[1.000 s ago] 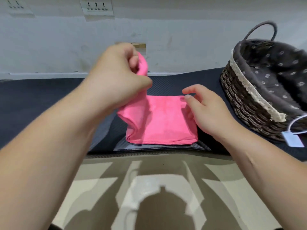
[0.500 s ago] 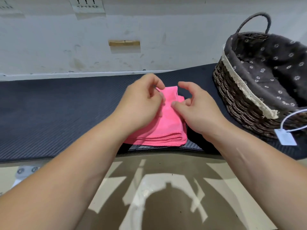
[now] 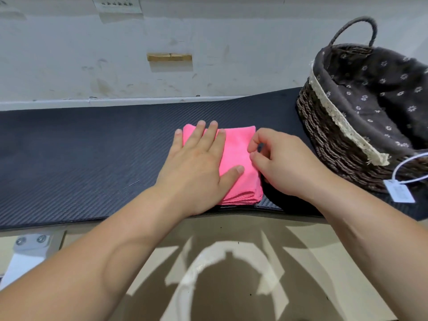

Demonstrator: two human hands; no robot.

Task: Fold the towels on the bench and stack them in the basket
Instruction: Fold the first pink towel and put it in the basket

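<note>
Fingers [image 3: 209,135] of left hand [image 3: 196,167] lying straight, pressing flat on folded pink towel [image 3: 238,149]. Right hand [image 3: 284,165] curling at towel's right edge; pinch unclear. One dark bench [image 3: 81,147] spanning view. One lined wicker basket [image 3: 335,140] sitting at right end. One towel lying near front edge, left of basket. One white tag [image 3: 399,193] hanging from basket.

left hand [image 3: 196,167] flat, fingers [image 3: 212,135] spread, right hand [image 3: 284,167] curled

One folded pink towel [image 3: 238,154], one lined basket [image 3: 328,140] bearing one tag [image 3: 399,191], and two hands (left hand [image 3: 199,167], right hand [image 3: 284,167]) on one desk [image 3: 81,147].
</note>
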